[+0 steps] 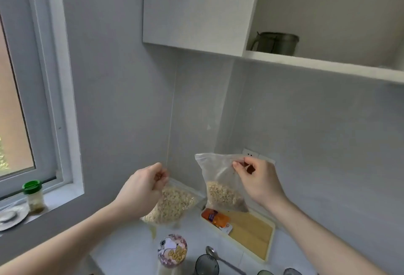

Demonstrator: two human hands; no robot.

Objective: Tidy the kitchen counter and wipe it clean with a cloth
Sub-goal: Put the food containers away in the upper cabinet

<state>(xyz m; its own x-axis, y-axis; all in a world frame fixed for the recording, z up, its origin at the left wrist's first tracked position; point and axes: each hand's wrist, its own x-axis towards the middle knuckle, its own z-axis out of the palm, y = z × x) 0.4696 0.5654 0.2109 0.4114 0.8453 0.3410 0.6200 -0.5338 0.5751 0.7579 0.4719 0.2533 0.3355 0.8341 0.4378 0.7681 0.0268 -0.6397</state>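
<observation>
Each of my hands holds up a clear plastic bag of oats above the back corner of the white counter [129, 244]. My left hand [143, 185] pinches the top of the fuller oat bag [172, 205], which hangs low near the counter. My right hand [256, 179] grips the zip top of the second oat bag [218, 178], which is about a third full and hangs over a cutting board. No cloth is in view.
A wooden cutting board [251, 233] with an orange packet [215, 217] lies against the wall. A patterned lidded cup [172, 250], a dark glass [206, 265] and a spoon [213, 253] stand in front. A green-capped jar [33, 196] sits on the windowsill. An open shelf [317, 64] above holds a grey jug [276, 42].
</observation>
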